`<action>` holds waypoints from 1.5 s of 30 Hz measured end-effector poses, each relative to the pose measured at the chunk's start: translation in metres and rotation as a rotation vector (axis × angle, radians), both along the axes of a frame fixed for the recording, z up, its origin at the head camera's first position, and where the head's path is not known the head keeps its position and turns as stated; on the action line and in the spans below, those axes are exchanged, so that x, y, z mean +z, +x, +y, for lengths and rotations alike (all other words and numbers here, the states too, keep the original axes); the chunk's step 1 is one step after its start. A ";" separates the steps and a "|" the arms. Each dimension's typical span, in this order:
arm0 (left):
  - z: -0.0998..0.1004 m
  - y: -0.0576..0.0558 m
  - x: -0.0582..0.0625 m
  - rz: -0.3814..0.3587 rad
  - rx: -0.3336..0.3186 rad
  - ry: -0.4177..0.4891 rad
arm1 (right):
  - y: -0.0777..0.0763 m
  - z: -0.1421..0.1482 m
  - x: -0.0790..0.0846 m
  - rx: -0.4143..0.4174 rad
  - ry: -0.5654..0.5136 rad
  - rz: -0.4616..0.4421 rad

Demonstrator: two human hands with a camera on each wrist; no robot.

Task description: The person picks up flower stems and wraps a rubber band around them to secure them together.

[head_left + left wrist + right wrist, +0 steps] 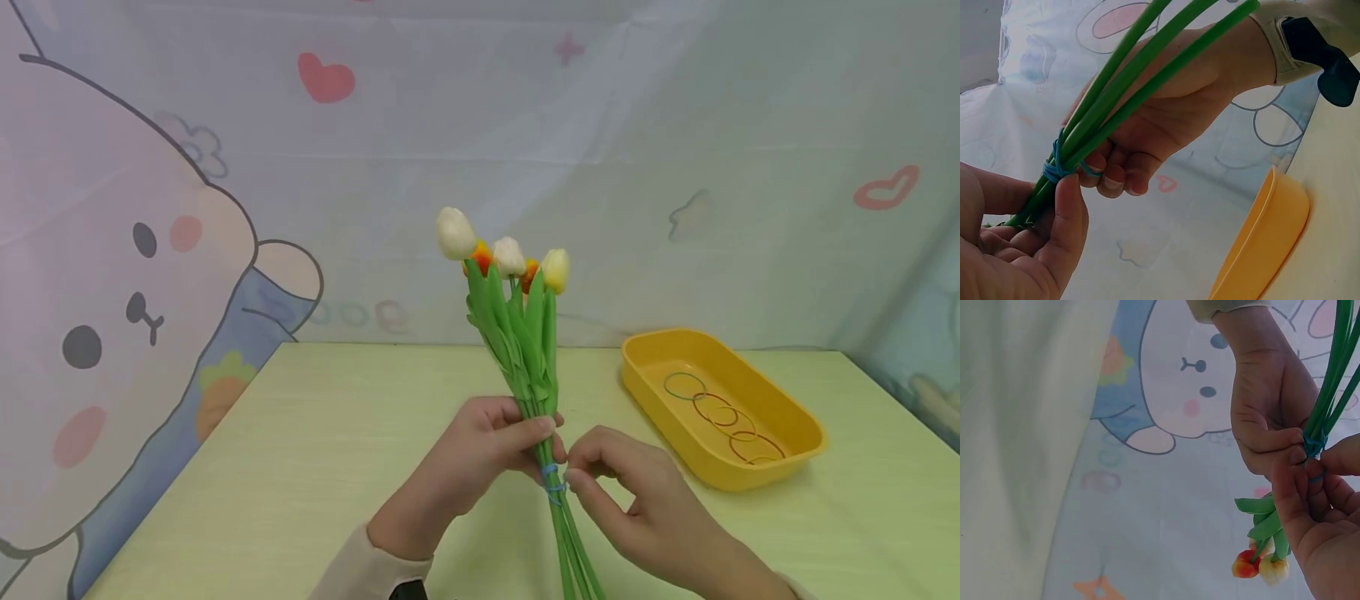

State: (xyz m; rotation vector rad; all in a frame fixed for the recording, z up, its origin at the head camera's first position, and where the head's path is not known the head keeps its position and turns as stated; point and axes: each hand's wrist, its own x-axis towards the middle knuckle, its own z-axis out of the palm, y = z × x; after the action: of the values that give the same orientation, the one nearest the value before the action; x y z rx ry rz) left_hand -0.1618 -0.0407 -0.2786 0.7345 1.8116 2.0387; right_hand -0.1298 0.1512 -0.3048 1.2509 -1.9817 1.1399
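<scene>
A bunch of tulips stands tilted over the table, its white, pale yellow and orange-red heads at the top. My left hand grips the green stems below the leaves, thumb across the front. Just under that grip a blue rubber band is wound around the stems in several turns. My right hand is at the band's right side, thumb and forefinger pinching a strand of it. In the left wrist view a short blue piece runs from the stems to the right hand's fingers. The fingertips partly hide the band in the right wrist view.
A yellow tray stands on the right of the pale green table. Several coloured rubber bands, among them a green ring, lie in it. Behind the table hangs a printed cloth with a cartoon animal on the left.
</scene>
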 end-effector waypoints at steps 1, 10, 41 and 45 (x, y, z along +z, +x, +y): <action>0.000 -0.001 -0.001 0.007 0.000 -0.007 | 0.000 -0.001 -0.001 0.006 -0.002 -0.021; 0.000 -0.011 -0.006 -0.060 0.054 -0.047 | -0.002 -0.002 -0.005 0.028 -0.029 -0.094; 0.004 -0.049 -0.058 -0.136 0.119 -0.285 | -0.042 0.066 0.007 -0.479 0.084 -0.026; 0.003 -0.050 -0.066 -0.128 0.125 -0.315 | -0.050 0.081 0.004 -0.595 0.119 -0.146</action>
State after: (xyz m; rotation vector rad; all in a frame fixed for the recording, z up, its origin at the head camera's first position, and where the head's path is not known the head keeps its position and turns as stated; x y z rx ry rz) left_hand -0.2123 -0.0378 -0.3447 0.4017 2.0793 1.7635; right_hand -0.1801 0.2319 -0.3010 0.5619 -2.3331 0.8368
